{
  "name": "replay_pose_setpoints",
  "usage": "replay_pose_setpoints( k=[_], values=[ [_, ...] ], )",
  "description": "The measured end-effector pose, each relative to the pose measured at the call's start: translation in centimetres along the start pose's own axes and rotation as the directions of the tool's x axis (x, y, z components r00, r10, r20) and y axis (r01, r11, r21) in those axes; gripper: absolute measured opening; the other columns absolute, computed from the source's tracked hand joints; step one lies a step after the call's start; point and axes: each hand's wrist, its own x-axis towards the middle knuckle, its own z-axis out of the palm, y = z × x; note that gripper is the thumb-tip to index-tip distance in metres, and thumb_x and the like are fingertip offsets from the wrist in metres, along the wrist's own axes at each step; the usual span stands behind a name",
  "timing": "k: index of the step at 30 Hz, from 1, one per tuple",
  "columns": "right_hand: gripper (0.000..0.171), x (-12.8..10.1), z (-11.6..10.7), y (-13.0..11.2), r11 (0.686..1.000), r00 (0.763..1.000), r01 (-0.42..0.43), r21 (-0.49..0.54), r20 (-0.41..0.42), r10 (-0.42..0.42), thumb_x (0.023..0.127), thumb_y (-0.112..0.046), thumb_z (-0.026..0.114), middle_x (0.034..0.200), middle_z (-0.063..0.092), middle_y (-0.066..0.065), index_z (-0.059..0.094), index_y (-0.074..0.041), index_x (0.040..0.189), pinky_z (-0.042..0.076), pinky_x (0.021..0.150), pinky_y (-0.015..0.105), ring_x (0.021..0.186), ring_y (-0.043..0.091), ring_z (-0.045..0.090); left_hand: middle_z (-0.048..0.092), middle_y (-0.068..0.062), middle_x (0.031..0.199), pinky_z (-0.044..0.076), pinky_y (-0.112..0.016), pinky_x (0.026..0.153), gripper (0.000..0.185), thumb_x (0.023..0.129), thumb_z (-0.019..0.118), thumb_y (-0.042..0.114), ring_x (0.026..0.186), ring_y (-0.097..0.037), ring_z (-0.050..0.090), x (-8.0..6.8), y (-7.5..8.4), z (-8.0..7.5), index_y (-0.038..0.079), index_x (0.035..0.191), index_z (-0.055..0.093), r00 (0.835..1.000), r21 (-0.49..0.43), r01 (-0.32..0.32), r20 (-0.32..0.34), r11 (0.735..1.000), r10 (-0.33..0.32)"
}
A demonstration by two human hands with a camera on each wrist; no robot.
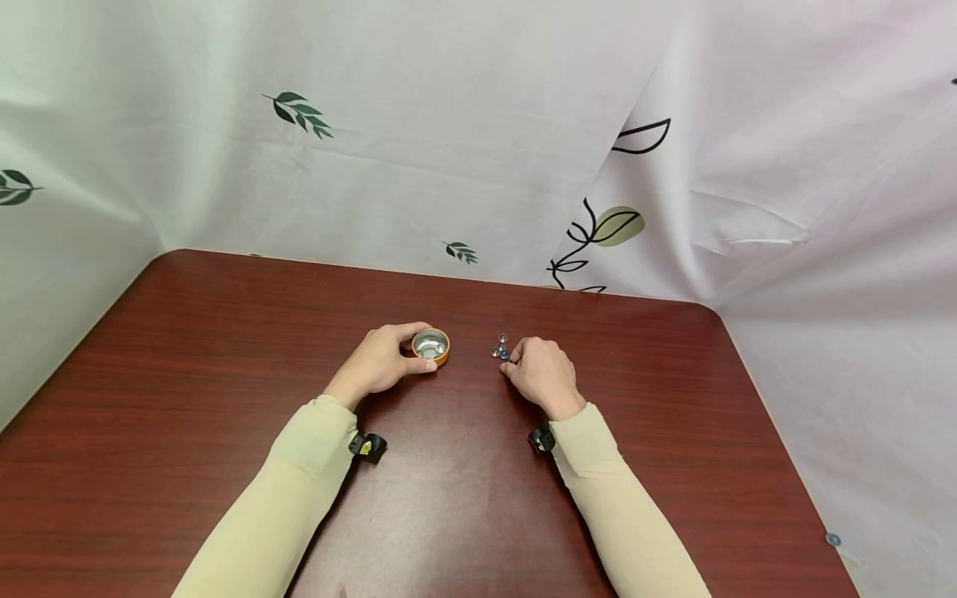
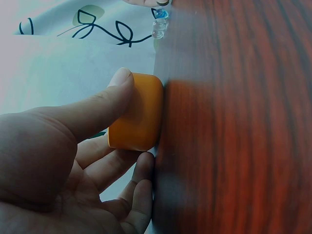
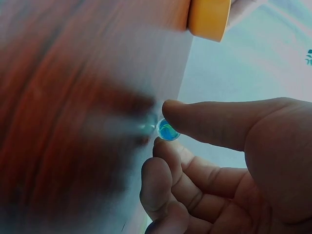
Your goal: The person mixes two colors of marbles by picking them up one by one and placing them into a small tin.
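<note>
Left to right across the wooden table [image 1: 224,349]. The left hand [image 1: 377,361] curls thumb and fingers round the side wall of a small orange tin [image 1: 431,345], which stands upright and open-topped on the table, its shiny inside showing. Just to its right lie a few glass marbles [image 1: 499,346], close together. The right hand [image 1: 544,375] rests at their near side; in the right wrist view its thumb and forefinger pinch a blue marble [image 3: 167,130] at the table surface, the other fingers curled beneath.

Risk, as a judgement: the marble is round, smooth and held only at the fingertips, so a slight slackening may let it squirt free and roll across the polished wood, possibly off the edge. The knuckles may also nudge the neighbouring marbles and scatter them. The tin is light; a loose left-hand hold may let it slide or tip.

Pose: both forearms, in pale sleeves, converge from the near edge, wrists low, palms turned inward.
</note>
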Motion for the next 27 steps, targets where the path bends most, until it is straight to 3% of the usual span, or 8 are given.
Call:
replay_pose_setpoints(
  k=[27],
  values=[
    [0.018, -0.38, -0.72, -0.74, 0.999, 0.998, 0.028, 0.043, -0.053, -0.025, 0.088, -0.028, 0.078, 0.071, 0.065, -0.004, 0.07, -0.016, 0.078, 0.048, 0.054, 0.036, 0.066, 0.019, 0.061, 0.067, -0.009, 0.125, 0.046, -0.048, 0.1, 0.062, 0.087, 0.081, 0.03, 0.12, -0.03, 0.058, -0.08, -0.05, -0.07, 0.016, 0.142, 0.058, 1.0, 0.002, 0.01, 0.008, 1.0, -0.01]
  ],
)
